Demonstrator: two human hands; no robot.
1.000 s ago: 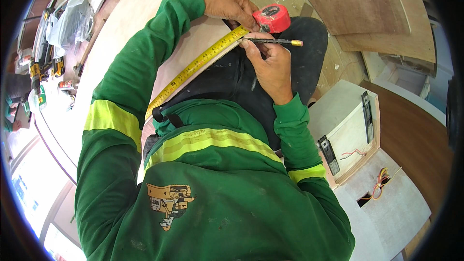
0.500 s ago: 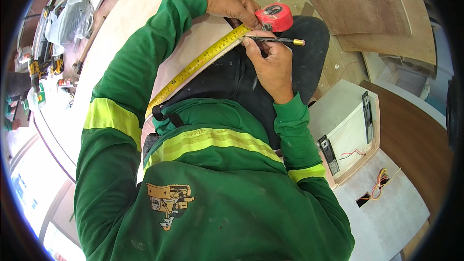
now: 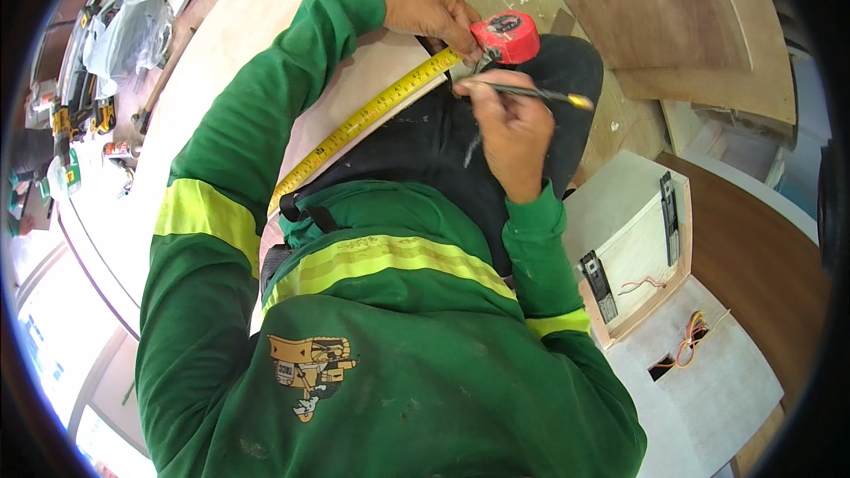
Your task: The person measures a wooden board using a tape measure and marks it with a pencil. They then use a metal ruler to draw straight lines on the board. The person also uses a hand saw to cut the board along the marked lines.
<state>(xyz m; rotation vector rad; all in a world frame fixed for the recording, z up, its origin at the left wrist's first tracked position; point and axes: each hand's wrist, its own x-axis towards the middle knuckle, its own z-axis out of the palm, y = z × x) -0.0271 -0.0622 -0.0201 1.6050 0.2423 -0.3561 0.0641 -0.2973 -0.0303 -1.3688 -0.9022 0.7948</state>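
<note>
While the right hand [image 3: 513, 124] is closed in a pinch on a slim dark pencil [image 3: 540, 91], the left hand [image 3: 432, 9], fingers curled, touches the rounded red tape-measure case [image 3: 506, 36] at upper centre; its hidden fingertips leave the grip unclear. From the case a yellow printed tape blade [image 3: 367, 115] runs diagonally down-left along the edge of a pale, smooth wooden panel [image 3: 354, 57]. The case should feel compact and sturdy, best held around its sides; the blade looks thin and springy, best pressed flat near the mouth. Further out, at lower right, stands a pale wooden box [image 3: 633, 243] with black metal runners [image 3: 598, 285].
</note>
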